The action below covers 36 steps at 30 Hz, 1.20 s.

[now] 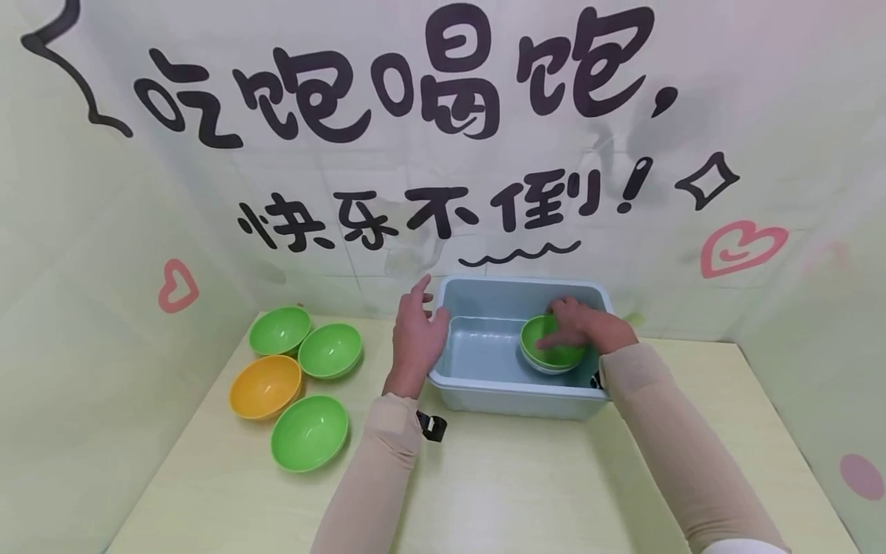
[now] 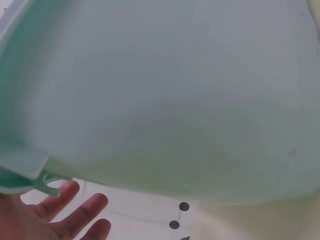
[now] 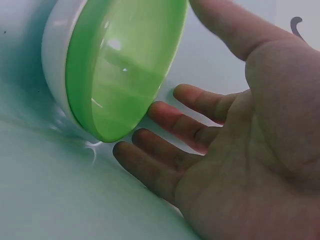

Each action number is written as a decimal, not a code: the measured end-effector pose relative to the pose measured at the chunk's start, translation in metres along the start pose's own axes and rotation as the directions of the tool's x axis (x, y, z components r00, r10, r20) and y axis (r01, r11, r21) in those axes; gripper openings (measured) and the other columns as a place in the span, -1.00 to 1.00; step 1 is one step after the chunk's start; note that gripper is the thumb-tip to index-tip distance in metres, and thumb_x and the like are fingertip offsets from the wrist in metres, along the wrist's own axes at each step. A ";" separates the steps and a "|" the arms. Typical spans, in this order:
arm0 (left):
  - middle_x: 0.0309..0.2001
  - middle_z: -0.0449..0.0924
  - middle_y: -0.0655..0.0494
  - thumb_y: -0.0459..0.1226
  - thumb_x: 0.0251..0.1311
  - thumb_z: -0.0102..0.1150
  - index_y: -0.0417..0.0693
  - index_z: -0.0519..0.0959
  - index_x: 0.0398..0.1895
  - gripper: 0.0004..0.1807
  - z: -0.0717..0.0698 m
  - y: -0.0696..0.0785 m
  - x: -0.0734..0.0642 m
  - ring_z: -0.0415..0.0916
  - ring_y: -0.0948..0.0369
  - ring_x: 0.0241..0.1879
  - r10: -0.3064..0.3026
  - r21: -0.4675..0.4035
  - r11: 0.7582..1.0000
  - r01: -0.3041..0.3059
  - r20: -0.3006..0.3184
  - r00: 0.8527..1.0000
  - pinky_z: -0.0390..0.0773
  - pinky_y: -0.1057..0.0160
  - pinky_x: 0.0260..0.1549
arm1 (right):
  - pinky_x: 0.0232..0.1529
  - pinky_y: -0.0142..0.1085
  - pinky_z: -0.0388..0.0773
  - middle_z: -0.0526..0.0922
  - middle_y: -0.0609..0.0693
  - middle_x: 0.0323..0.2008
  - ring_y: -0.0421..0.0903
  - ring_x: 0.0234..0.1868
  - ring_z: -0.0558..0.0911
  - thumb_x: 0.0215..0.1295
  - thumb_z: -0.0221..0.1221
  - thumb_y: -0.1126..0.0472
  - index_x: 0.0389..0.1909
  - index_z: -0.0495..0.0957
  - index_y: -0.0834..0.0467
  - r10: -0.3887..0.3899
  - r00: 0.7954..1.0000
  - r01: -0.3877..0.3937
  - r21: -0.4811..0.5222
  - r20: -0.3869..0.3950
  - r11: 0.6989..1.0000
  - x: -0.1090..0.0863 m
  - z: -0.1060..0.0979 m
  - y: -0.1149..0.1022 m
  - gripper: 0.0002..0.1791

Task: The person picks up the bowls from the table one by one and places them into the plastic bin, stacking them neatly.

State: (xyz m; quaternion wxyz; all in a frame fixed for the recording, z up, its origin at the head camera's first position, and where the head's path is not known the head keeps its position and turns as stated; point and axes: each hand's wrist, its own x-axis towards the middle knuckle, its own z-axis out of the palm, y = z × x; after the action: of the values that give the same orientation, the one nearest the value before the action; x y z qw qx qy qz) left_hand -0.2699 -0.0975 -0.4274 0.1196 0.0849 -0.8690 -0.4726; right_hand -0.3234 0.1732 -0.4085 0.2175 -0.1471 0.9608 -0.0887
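Note:
A light blue plastic basin [image 1: 484,392] stands on the table. Inside its right half, a green bowl [image 1: 547,338] sits nested on a white bowl [image 3: 55,60]. Over these bowls is my right hand [image 1: 577,323], its fingers spread and loosely bent. In the right wrist view its fingertips [image 3: 156,107] lie at or close to the green rim; firm contact cannot be told. My left hand [image 1: 418,331] is at the basin's left rim, fingers extended and thumb beside the edge. The left wrist view shows the basin's outer wall [image 2: 165,100] large, with fingers under a corner.
To the left on the table [image 1: 512,492] are an orange bowl [image 1: 266,387] and three green ones: a back bowl [image 1: 280,331], a middle bowl [image 1: 331,350] and a front bowl [image 1: 309,433]. A printed backdrop [image 1: 332,169] rises behind the basin.

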 end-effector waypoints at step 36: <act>0.35 0.38 -0.13 0.09 0.47 -0.01 0.02 0.26 0.53 -0.33 -0.089 -0.023 -0.049 0.23 -0.15 0.36 0.120 0.083 0.990 -0.113 -0.092 0.988 0.26 -0.16 0.33 | 0.33 0.12 0.45 0.49 0.29 0.31 0.23 0.30 0.50 0.49 0.09 -0.10 0.51 0.20 0.23 -0.032 0.969 0.119 0.352 -0.244 0.928 -0.036 -0.058 0.005 -0.26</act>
State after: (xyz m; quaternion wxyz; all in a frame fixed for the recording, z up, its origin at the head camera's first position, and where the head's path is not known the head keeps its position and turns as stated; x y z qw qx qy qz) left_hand -0.1970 -0.1680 -0.4062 0.1856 0.0613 -0.8834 -0.4259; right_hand -0.3190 0.1962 -0.3443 0.1228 -0.1301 0.9401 -0.2901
